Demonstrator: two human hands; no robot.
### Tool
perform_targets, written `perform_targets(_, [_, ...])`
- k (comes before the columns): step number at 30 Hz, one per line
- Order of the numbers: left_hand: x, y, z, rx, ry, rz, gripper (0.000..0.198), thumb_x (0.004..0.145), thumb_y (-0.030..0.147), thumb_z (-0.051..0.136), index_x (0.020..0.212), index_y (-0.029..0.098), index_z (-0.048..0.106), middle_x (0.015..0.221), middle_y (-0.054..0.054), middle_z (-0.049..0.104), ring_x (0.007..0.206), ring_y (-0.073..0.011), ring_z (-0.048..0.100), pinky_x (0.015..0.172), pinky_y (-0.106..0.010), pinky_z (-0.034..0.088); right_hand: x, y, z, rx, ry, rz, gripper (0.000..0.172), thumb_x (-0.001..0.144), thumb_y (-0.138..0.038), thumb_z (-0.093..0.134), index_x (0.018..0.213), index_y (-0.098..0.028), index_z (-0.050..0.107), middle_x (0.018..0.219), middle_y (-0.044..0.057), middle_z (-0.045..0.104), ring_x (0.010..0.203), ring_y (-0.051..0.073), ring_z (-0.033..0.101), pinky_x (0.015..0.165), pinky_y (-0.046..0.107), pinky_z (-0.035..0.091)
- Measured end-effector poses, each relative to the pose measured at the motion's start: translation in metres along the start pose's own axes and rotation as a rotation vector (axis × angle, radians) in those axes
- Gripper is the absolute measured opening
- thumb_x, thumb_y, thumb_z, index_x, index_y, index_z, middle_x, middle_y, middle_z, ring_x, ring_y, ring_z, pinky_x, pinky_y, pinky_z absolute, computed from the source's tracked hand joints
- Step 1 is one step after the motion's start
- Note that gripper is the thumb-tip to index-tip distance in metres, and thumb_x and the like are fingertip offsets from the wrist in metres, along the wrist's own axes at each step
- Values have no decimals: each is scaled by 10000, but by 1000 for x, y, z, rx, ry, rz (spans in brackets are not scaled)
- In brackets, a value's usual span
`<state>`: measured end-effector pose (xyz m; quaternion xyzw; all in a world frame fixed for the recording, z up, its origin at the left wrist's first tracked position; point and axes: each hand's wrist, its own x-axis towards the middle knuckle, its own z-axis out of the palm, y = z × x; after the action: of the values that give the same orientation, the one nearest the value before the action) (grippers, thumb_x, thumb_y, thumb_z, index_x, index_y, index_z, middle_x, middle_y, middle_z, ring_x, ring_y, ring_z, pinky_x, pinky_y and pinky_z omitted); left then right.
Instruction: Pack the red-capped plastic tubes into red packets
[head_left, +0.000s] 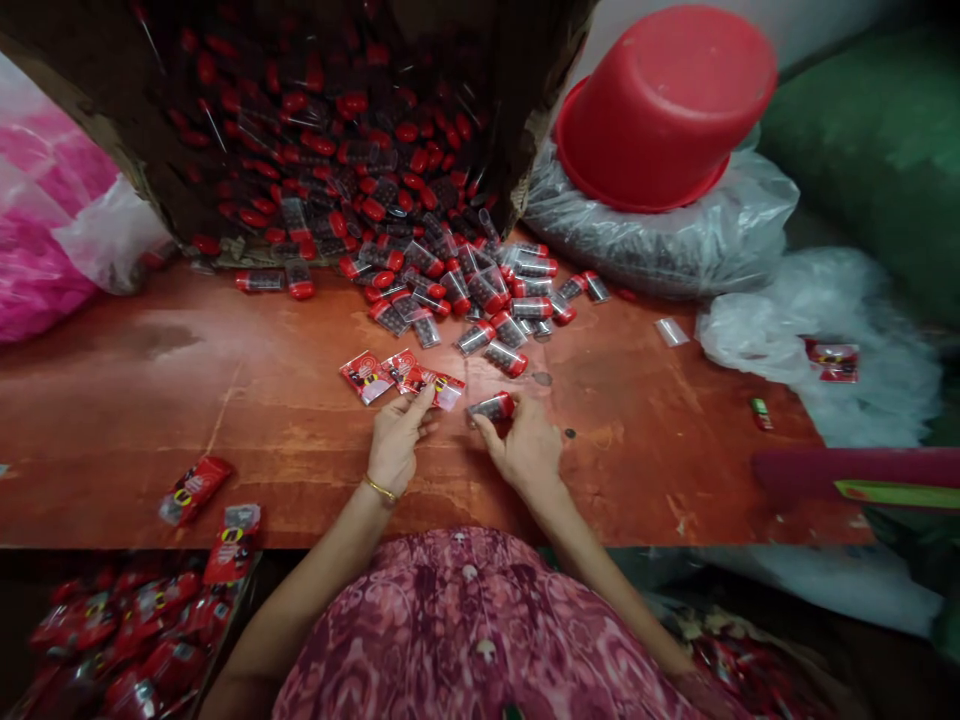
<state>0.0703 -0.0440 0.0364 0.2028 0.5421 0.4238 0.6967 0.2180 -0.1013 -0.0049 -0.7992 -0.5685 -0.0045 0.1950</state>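
One reddish table (637, 450) fills this spot; in from the middle of its front edge, the right hand (531, 440), angled inward, pinches a capped container (489, 408), long axis roughly along that edge, cap rightward; just left, the left hand (397, 438) points forward, fingers at a red packet (450, 388); whether gripping, I can't tell.

Red-capped clear plastic tubes (505, 358) lie in a brown cardboard box (90, 90) and before it on a red-brown wooden table (615, 400). Flat red plastic packets (365, 377) lie before them. Right of the box, an upturned round red plastic tub (667, 100) rests on a clear plastic sack (645, 250).
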Motion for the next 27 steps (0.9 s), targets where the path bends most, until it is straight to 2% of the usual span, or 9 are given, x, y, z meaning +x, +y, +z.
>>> perform_targets(3, [0, -1, -2, -22, -4, -5, 457, 403, 463, 823, 664, 153, 611, 622, 8, 658, 557, -89, 598, 531, -186, 419, 8, -11, 1, -64, -69, -68, 507, 786, -564, 500, 1071, -149, 565, 905, 135, 604, 835, 280, 531, 699, 368, 364])
perform_targets(6, [1, -2, -8, -57, -39, -57, 446, 423, 446, 825, 684, 153, 613, 644, -2, 666, 575, -96, 608, 540, -189, 428, 14, -5, -4, -57, -125, -247, 402, 813, -408, 506, 1158, -203, 542, 1088, 119, 585, 947, 281, 511, 830, 422, 333])
perform_targets(9, [4, -2, -11, -85, -50, -91, 458, 417, 443, 830, 693, 151, 611, 639, -4, 663, 575, -99, 613, 528, -184, 430, 14, 3, -7, -83, -118, -309, 455, 824, -382, 488, 1234, -184, 495, 1218, 134, 535, 1024, 292, 479, 893, 455, 294])
perform_targets(12, [5, -2, -10, -101, -48, -80, 459, 424, 437, 831, 705, 149, 611, 635, 2, 662, 564, -91, 609, 520, -175, 428, 10, 3, -3, -139, -95, -245, 546, 813, -467, 495, 1243, -128, 490, 1129, 169, 570, 931, 293, 495, 793, 411, 345])
perform_targets(15, [4, -1, -8, -115, -60, -81, 447, 427, 431, 832, 696, 148, 613, 625, 7, 662, 558, -86, 603, 517, -172, 427, 9, 1, 6, -114, -75, -204, 418, 841, -333, 458, 1173, -95, 543, 976, 171, 612, 813, 262, 517, 707, 371, 374])
perform_targets(17, [4, -1, -8, -120, -58, -79, 439, 420, 425, 836, 678, 146, 616, 613, 10, 660, 552, -81, 598, 516, -171, 424, 10, 4, 7, 13, -57, -192, 351, 828, -233, 419, 1097, -77, 581, 901, 165, 629, 772, 246, 538, 699, 366, 403])
perform_targets(20, [3, -1, -9, -115, -47, -60, 439, 407, 432, 837, 666, 146, 627, 610, 13, 662, 553, -76, 596, 520, -169, 419, 10, 10, -3, 393, -119, -127, 318, 819, -237, 402, 1025, -99, 602, 808, 114, 644, 691, 205, 568, 655, 333, 453])
perform_targets(24, [1, -1, -6, -82, -43, -15, 432, 403, 452, 830, 632, 141, 636, 613, 13, 666, 569, -80, 594, 563, -186, 438, 2, 5, -35, 928, -397, 125, 310, 828, -362, 436, 962, -151, 620, 566, -10, 572, 462, 120, 515, 470, 239, 432])
perform_targets(27, [-2, -1, -3, -42, -96, 36, 424, 403, 458, 827, 618, 137, 653, 604, 12, 664, 584, -86, 586, 604, -206, 451, 0, -5, -51, 1111, -558, 235, 320, 769, -396, 510, 904, -140, 647, 481, -42, 524, 373, 86, 464, 394, 205, 389])
